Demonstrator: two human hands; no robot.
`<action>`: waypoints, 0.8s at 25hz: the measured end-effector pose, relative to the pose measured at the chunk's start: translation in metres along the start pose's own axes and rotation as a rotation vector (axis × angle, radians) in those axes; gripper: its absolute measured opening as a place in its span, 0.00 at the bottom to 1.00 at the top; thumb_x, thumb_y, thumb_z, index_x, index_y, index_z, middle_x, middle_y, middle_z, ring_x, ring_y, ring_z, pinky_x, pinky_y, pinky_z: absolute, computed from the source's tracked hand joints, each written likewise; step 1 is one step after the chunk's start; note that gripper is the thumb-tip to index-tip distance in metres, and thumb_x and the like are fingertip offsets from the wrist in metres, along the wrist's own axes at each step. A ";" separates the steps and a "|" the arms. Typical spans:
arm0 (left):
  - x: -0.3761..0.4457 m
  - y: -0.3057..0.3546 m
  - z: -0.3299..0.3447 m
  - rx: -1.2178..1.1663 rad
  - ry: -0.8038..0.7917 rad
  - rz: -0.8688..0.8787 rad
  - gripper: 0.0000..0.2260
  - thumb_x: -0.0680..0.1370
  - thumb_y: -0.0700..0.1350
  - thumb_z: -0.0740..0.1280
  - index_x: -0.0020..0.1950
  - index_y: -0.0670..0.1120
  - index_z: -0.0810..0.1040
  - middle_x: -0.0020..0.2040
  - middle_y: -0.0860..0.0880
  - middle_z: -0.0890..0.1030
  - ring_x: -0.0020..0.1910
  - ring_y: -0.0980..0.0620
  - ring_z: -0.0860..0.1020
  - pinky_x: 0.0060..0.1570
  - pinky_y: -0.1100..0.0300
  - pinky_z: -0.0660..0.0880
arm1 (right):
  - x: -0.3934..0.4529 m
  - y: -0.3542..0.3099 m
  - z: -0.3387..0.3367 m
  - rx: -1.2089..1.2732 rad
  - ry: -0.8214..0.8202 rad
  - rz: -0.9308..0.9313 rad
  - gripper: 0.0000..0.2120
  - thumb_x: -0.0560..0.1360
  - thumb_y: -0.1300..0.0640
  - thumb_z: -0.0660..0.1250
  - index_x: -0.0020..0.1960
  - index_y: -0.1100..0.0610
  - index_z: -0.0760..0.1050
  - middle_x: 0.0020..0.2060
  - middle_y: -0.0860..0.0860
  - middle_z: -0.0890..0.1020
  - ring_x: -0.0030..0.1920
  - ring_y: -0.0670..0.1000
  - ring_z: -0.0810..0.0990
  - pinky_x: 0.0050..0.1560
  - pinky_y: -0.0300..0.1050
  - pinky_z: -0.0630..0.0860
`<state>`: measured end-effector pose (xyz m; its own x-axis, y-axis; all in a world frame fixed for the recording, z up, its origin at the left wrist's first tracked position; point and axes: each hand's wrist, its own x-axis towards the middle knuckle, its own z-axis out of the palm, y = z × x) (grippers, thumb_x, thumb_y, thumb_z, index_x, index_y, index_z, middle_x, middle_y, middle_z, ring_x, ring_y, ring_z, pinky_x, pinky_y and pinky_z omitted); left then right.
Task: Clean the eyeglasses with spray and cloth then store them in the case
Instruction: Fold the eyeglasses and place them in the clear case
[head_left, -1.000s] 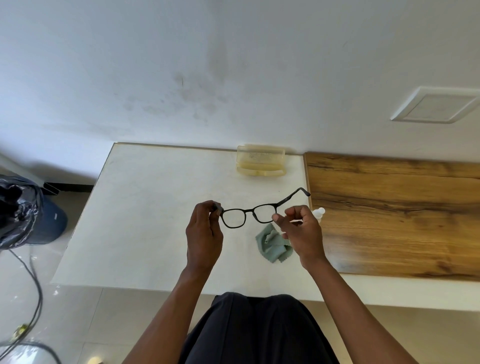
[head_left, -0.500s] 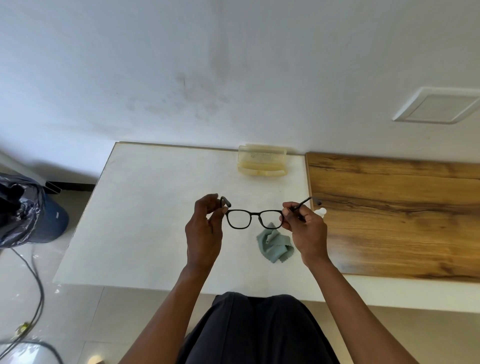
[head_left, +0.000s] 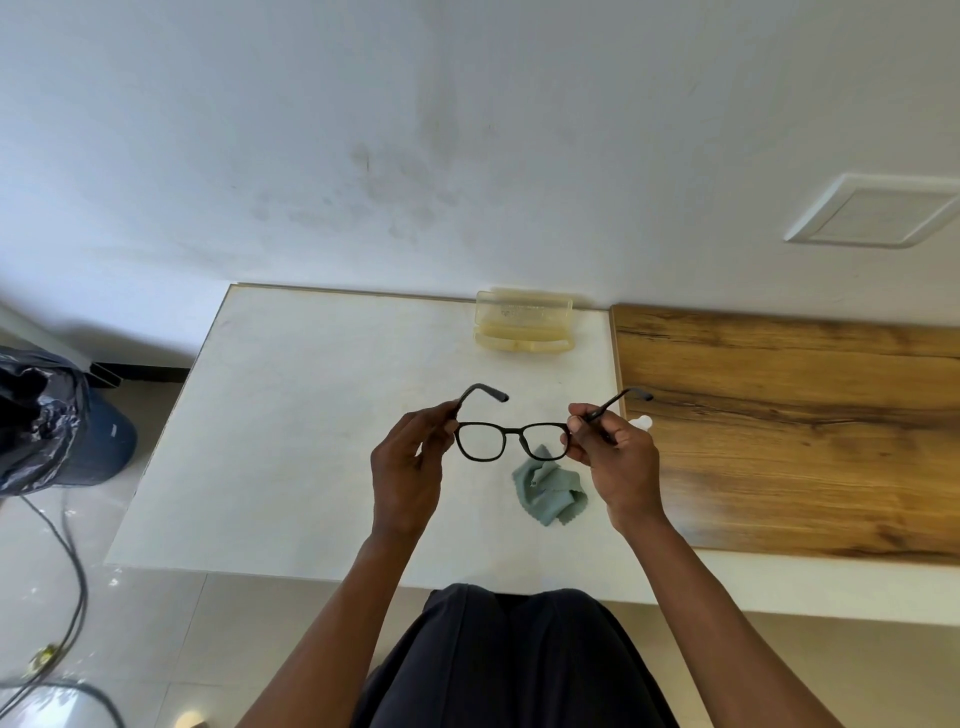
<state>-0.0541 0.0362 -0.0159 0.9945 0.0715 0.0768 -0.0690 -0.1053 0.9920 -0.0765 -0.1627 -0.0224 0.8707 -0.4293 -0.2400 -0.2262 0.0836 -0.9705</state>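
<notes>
Black-framed eyeglasses (head_left: 514, 430) hang above the white table (head_left: 291, 431), both temples unfolded and pointing away from me. My left hand (head_left: 410, 467) pinches the left hinge; my right hand (head_left: 615, 457) pinches the right temple near its hinge. A crumpled grey-green cloth (head_left: 550, 493) lies on the table just below the glasses. The white tip of the spray bottle (head_left: 643, 422) peeks out behind my right hand; its body is hidden. A translucent yellowish case (head_left: 523, 322) stands open at the table's far edge by the wall.
A wooden board (head_left: 789, 426) covers the table's right part. A dark bin with a black bag (head_left: 47, 421) stands on the floor at left, with cables (head_left: 67, 561) trailing beside it. My dark-trousered knees (head_left: 519, 654) are under the front edge.
The left temple has swung open, so both temples now point away. The glasses levelled out and my hands moved slightly apart, right hand shifting onto the right temple.
</notes>
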 end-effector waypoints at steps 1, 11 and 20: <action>0.000 0.000 0.000 0.021 -0.020 0.027 0.17 0.76 0.31 0.63 0.53 0.52 0.79 0.45 0.49 0.80 0.46 0.50 0.80 0.48 0.60 0.79 | 0.000 0.001 -0.001 0.004 0.001 0.010 0.07 0.74 0.65 0.67 0.48 0.56 0.80 0.36 0.49 0.82 0.34 0.45 0.82 0.45 0.41 0.82; 0.000 -0.002 -0.002 0.260 -0.140 0.033 0.11 0.73 0.31 0.67 0.53 0.40 0.81 0.43 0.48 0.75 0.41 0.56 0.76 0.47 0.58 0.78 | 0.006 0.001 -0.009 -0.022 -0.085 0.046 0.08 0.74 0.66 0.66 0.51 0.61 0.80 0.39 0.51 0.82 0.38 0.48 0.83 0.47 0.42 0.82; 0.001 -0.007 -0.003 0.342 -0.104 0.066 0.08 0.73 0.31 0.68 0.50 0.37 0.82 0.42 0.46 0.75 0.39 0.60 0.74 0.41 0.78 0.70 | 0.004 -0.008 -0.012 -0.143 -0.226 -0.013 0.12 0.76 0.66 0.64 0.52 0.53 0.78 0.48 0.52 0.82 0.42 0.42 0.82 0.48 0.37 0.80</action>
<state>-0.0531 0.0401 -0.0226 0.9926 -0.0456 0.1122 -0.1208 -0.4332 0.8932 -0.0763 -0.1759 -0.0149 0.9457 -0.2166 -0.2425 -0.2599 -0.0555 -0.9640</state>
